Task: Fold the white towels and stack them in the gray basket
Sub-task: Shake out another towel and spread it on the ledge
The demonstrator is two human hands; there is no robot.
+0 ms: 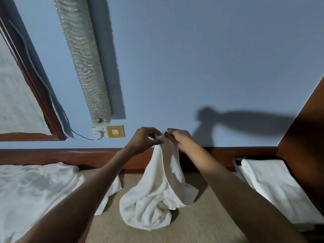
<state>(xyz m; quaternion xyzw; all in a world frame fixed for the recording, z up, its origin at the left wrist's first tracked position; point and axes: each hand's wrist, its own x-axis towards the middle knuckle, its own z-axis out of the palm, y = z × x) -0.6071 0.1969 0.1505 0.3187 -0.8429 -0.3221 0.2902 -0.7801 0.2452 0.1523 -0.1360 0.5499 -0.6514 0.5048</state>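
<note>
A white towel (157,193) hangs from both my hands over the beige bed surface, its lower part bunched on the bed. My left hand (145,140) pinches the towel's top edge. Right beside it, my right hand (178,138) pinches the same edge. At the right stands the gray basket (237,166), with a folded white towel (278,188) lying in it. A heap of unfolded white towels (40,192) lies at the left.
A dark wooden headboard (70,156) runs along the back of the bed under a blue wall. A wall socket with a white cable (105,131) sits above it, and a wooden panel (305,141) rises behind the basket.
</note>
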